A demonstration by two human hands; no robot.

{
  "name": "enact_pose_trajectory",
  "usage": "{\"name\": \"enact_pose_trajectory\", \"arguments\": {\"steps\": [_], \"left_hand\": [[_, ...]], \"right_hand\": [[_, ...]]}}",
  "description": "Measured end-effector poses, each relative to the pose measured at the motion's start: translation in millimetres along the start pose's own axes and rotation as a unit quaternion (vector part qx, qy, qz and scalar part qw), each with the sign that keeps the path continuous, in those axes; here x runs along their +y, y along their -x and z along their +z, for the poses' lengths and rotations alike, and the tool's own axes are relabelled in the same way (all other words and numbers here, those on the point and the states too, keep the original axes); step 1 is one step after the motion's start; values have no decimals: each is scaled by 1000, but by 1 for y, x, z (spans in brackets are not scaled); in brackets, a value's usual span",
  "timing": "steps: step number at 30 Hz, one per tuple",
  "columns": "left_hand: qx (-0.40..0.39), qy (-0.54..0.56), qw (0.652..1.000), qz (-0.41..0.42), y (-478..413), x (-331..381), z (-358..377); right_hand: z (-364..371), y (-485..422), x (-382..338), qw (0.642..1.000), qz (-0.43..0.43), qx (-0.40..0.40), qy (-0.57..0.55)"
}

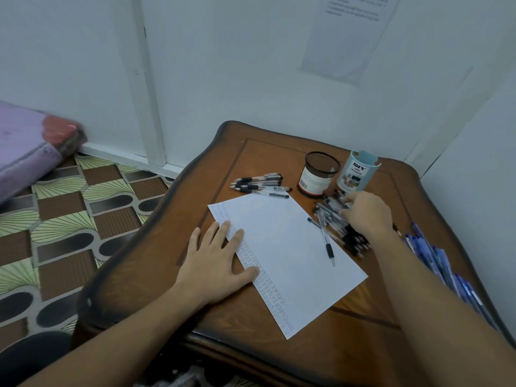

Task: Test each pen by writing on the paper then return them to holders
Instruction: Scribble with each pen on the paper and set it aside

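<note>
left hand point(217, 263): flat, palm down, fingers straight and spread; fingertips and thumb pressing on the left edge of the paper, heel of the hand on the bare table.
right hand point(365, 213): reaching out over the loose black pens to the right of the paper, back of the hand up; fingertips blurred and down among the pens — cannot tell whether pinching one or only touching.
paper point(290, 255): white sheet lying askew on the table, a narrow column of small writing down its left edge, the rest unmarked.
single pen point(326, 238): clear barrel with a black grip, lying across the right side of the paper, tip towards the near edge, apart from both hands.
loose black pens point(335, 219): jumbled heap just right of the paper, partly hidden under the right hand.
far pens point(259, 182): small row beyond the paper's far corner, roughly parallel; the nearest one overlapping that corner.
mesh holder point(318, 174): black wire cup with a white label, upright, just beyond the heap.
blue holder point(356, 171): pale blue cup marked "DIY", upright, beside the mesh holder on its right.
blue pens point(435, 261): long heap along the right edge of the table, well apart from the paper.
table point(223, 325): dark wood with a curved rim, set in a corner of white walls.
floor point(69, 219): patterned brown and green covering to the left.
</note>
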State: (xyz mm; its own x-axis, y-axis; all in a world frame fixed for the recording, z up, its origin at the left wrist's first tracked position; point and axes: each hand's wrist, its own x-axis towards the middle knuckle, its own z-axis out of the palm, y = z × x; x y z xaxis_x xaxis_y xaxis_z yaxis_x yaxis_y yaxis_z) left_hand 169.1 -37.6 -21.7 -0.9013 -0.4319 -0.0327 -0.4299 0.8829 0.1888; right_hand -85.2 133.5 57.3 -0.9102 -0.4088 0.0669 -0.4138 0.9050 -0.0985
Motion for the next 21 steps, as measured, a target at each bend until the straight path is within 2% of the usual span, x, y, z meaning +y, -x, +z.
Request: {"name": "enact_pose_trajectory", "arguments": {"steps": [1,3,6,9,15,19,21], "left_hand": [[0,-1,1000,0,0,-1,1],[1,0,1000,0,-1,-1,1],[-2,3,1000,1,-1,-1,1],[-2,4,1000,0,-1,-2,2],[-2,2,1000,1,-2,-4,4],[-1,3,1000,0,-2,-4,4],[1,9,1000,0,-1,-4,4]], "right_hand": [[2,0,-7,999,-16,31,23],[11,-1,-23,995,-71,70,1],[28,-6,-52,978,-168,7,-123],[42,-16,-79,961,-224,-40,-159],[59,-30,-93,966,-167,-55,-191],[52,-26,-84,957,-174,-67,-221],[41,-20,-78,944,-164,-75,-275]]}}
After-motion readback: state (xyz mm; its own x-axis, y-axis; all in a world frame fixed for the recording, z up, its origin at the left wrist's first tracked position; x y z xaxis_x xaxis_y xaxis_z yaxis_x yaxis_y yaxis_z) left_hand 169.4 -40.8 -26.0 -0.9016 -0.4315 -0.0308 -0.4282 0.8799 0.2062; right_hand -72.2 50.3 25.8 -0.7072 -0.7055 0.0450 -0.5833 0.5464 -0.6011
